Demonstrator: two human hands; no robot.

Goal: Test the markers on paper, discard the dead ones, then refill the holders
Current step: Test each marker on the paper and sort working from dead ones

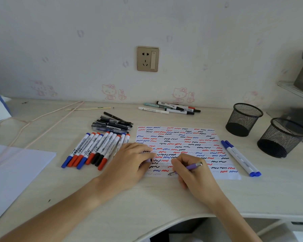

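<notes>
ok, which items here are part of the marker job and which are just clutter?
Job: test sheet, purple pen in right hand, cap in left hand, marker row, dark pens, two blue markers, far markers, mesh holders.
Clutter: hanger, blank paper, wall socket.

Right hand [193, 169] covers most of the purple pen [192, 166].

"WHITEBOARD MARKER" shows on the marker barrels [93, 147] at nine o'clock; other print's too small to read.
</notes>
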